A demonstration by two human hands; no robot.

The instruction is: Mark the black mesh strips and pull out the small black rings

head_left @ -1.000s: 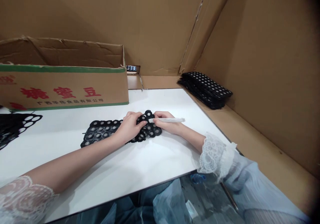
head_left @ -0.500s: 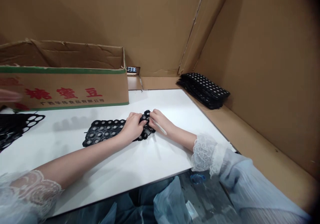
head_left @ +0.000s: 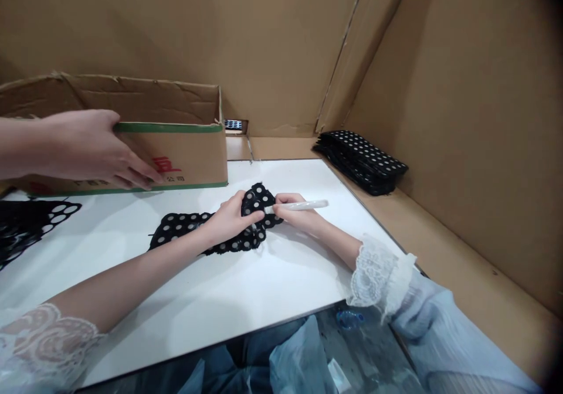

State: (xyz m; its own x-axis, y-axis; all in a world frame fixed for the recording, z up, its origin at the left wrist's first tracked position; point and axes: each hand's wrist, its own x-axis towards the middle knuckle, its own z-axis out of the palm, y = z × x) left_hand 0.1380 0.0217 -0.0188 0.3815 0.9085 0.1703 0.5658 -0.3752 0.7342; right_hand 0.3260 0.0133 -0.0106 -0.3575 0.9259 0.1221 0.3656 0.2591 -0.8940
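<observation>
A black sheet dotted with rows of round pale spots (head_left: 176, 225) lies on the white tabletop, its right end lifted and folded up. My left hand (head_left: 226, 221) is closed on that raised end, thumb on top. In my right hand (head_left: 295, 211) is a slim white pen-like tool (head_left: 310, 205), pinched between the fingers and slanting out to the right. The tool's inner tip meets the sheet close to my left thumb. My left forearm covers part of the sheet's lower edge.
Another person's hand (head_left: 88, 148) reaches in from the left before a cardboard box (head_left: 197, 153). Black netting with round holes (head_left: 35, 224) lies at the left. A stack of black dotted sheets (head_left: 360, 159) rests by the right cardboard wall (head_left: 475, 148).
The raised end of the sheet has turned up, showing more dots. The white tool has swung outward, from pointing down to nearly level. The other person's hand has come in from the left.
</observation>
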